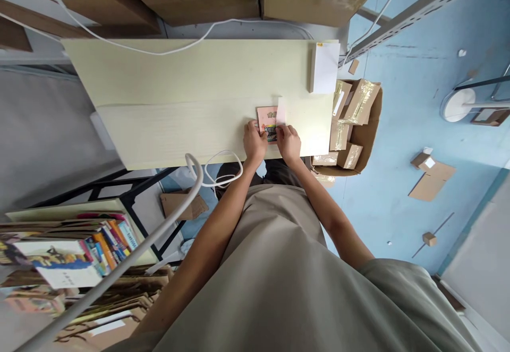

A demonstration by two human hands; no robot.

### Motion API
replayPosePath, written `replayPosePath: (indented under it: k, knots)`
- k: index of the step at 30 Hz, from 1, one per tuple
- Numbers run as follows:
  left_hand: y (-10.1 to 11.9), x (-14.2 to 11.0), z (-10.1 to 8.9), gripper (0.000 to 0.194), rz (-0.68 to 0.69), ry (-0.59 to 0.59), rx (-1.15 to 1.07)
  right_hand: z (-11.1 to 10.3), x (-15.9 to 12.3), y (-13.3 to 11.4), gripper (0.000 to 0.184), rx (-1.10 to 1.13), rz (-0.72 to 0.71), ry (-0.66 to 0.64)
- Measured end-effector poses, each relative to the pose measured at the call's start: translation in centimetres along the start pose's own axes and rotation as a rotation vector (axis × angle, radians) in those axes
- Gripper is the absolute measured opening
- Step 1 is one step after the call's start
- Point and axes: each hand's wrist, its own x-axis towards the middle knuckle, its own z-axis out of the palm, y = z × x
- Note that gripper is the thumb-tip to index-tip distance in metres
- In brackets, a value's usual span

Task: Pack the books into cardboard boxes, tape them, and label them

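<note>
A small pink booklet (266, 114) with a printed picture lies near the front edge of the pale yellow table (187, 78). My left hand (254, 143) is closed on its left edge, thumb on the lower part of the cover. Along the booklet's right side stands a narrow white paper strip (281, 110), reaching above its top edge. The fingers of my right hand (289, 142) pinch the lower end of this strip at the booklet's right edge. Whether the strip is a separate piece or part of the booklet, I cannot tell.
A white box (325, 68) sits at the table's back right. Beside the table stands a carton (373, 134) of taped parcels. A white cable (171, 52) crosses the back edge. A grey curved tube (159, 227) rises at left, before shelved books (109, 243).
</note>
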Motion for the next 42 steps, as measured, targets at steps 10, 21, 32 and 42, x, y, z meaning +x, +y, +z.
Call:
replayPosePath:
  k: [10,21,32,42]
  knots:
    - [0.7,-0.2,-0.3,0.044,0.010,-0.002,0.009,-1.1,2.6,-0.3,0.018,0.112,0.311,0.029]
    - [1.3,-1.3,0.9,0.052,0.269,-0.044,-0.175,-3.1,2.2,-1.9,0.019,0.150,0.249,0.098]
    - [2.6,-4.9,1.1,0.047,0.212,-0.045,-0.392,-3.6,2.3,-4.1,0.022,0.061,0.075,0.022]
    - [-0.2,-4.6,-1.3,0.029,0.053,-0.061,-0.749,-6.0,11.0,-8.7,0.040,0.004,-0.328,-0.322]
